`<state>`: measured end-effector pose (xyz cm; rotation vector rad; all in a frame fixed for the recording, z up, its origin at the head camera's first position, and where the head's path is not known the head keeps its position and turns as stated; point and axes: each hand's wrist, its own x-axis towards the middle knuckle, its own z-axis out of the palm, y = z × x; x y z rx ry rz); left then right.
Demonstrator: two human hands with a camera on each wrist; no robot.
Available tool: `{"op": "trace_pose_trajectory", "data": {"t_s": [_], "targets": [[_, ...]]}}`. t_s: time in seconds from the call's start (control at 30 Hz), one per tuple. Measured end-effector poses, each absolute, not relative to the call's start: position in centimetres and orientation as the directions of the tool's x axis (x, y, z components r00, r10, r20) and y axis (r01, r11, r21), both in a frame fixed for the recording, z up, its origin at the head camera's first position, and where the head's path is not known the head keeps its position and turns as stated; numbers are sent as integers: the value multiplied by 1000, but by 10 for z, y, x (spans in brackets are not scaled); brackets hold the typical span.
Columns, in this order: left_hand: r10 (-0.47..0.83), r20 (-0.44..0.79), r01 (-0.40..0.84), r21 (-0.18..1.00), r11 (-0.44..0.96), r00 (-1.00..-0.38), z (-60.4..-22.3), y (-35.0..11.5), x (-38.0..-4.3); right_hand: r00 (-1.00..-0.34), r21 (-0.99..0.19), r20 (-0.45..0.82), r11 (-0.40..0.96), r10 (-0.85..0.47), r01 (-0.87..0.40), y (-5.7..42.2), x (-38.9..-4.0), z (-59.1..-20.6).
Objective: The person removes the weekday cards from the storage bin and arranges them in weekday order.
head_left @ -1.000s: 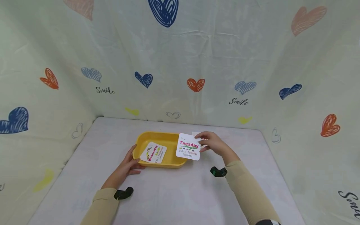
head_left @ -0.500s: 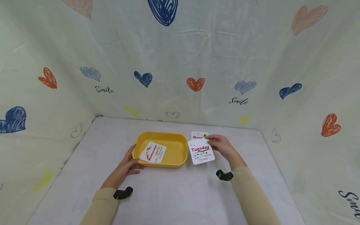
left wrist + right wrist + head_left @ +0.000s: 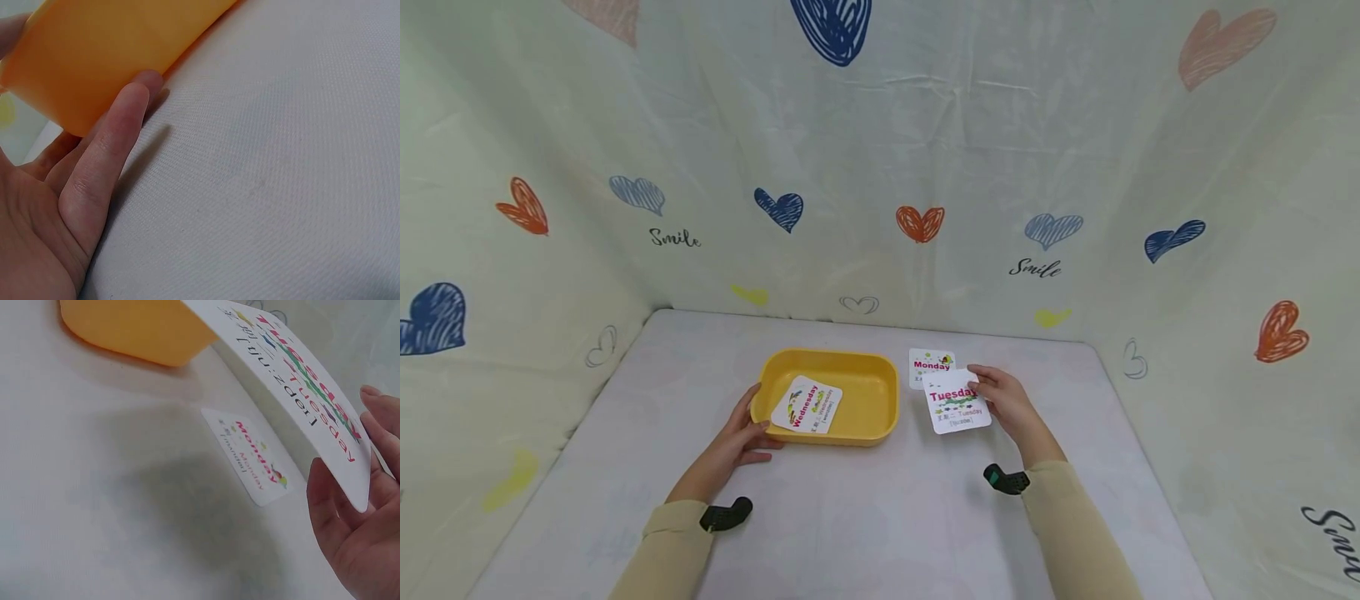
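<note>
A yellow plastic tray [image 3: 871, 396] stands on the table, with a "Wednesday" card [image 3: 811, 406] lying tilted in its left part. My left hand [image 3: 726, 450] grips the tray's left end, thumb at the rim and fingers along the outer wall [image 3: 119, 56]. To the right of the tray, my right hand [image 3: 1011, 408] pinches a white "Tuesday" card [image 3: 951, 408] by its right edge. The right wrist view shows this card raised above the table. Behind it a "Monday" card [image 3: 247, 456] lies flat, its lower part covered in the head view.
The white-covered table [image 3: 850, 525] reaches back to a pale curtain [image 3: 970, 150] printed with hearts and "Smile". More curtain hangs at both sides. Black devices [image 3: 1006, 479] are strapped at both wrists.
My right hand has carried the "Tuesday" card rightward from over the tray's right end to in front of the "Monday" card, uncovering that card. My left hand stays on the tray.
</note>
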<state>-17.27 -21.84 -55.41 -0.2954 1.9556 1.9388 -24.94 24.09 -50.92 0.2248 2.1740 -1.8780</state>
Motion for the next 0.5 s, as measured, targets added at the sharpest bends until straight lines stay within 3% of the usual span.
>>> {"op": "trace_pose_trajectory", "data": {"t_s": [0.23,0.5], "targets": [[104,-398,-399,917,13,-912,-556,-218,-173,-957,-952,-288,115,-32,283,256,-246,-522],[109,-384,-385,923,12,-917,-555,-217,-173,-963,-949,-270,176,-15,263,273,-243,-530]]}}
